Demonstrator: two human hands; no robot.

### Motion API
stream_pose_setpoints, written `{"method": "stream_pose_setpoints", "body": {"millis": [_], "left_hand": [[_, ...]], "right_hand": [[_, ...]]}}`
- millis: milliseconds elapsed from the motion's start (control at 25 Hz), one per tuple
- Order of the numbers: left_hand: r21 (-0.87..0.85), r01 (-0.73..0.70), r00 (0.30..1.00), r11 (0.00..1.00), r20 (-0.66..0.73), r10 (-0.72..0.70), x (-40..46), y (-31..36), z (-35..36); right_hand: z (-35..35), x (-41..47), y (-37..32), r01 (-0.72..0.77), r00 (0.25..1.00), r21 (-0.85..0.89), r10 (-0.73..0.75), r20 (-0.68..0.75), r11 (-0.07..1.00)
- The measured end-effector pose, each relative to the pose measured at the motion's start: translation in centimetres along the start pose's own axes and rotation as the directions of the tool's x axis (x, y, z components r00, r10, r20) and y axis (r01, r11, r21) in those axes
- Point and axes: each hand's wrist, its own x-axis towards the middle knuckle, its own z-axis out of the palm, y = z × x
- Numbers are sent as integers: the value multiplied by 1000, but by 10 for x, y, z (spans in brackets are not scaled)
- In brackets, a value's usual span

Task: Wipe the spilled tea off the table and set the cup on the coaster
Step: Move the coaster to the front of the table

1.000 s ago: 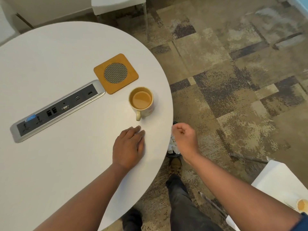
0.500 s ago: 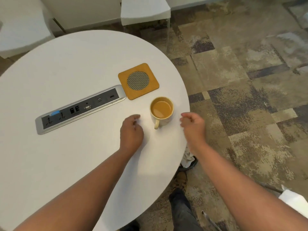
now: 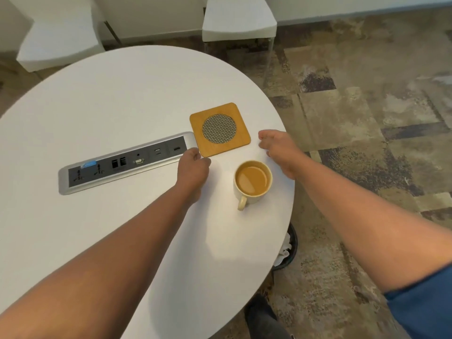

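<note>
Landmark: coaster [image 3: 220, 129], tan square with a round mesh centre, lying flat on the round white table [image 3: 110, 99].

Far left of the coaster: white chair [image 3: 58, 37], beyond the table edge. Left of the coaster, its right end almost touching the coaster's left edge: long grey socket strip [image 3: 127, 162] set into the tabletop, a small blue tab at its left end.

Left hand [image 3: 193, 167]: at the coaster's near-left corner, fingertips close to or touching that corner; contact not resolvable. Fingers curled inward and together, holding nothing visible.

Behind the coaster, off the table: second white chair [image 3: 239, 18].

Cup [image 3: 253, 183]: cream, upright on the bare table just nearer than the coaster, apart from it, handle pointing toward the camera. Tea fills it most of the way. It sits between the two forearms; neither hand touches it.

Right hand [image 3: 281, 150]: just right of the coaster, above the table edge, fingers loosely curled, slightly parted, empty.

Nearer and lower right, under the table rim: dark bin [image 3: 288, 248] with white paper. Patterned carpet [image 3: 367, 118] to the right.
</note>
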Motion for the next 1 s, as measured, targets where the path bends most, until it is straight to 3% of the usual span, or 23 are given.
{"method": "stream_pose_setpoints", "body": {"millis": [160, 320, 560, 1000], "left_hand": [[-29, 25, 1000, 999, 9, -25, 11, 7, -3], [-90, 82, 995, 993, -48, -86, 18, 12, -1], [-141, 43, 994, 989, -91, -56, 26, 13, -2], [-188, -116, 980, 975, -184, 82, -28, 16, -114]], "right_hand": [[10, 23, -11, -19, 999, -72, 22, 36, 997], [16, 39, -12, -59, 995, -15, 57, -81, 998], [14, 40, -22, -99, 969, 86, 116, -218, 991], [68, -51, -94, 156, 988, -165, -156, 14, 974]]}}
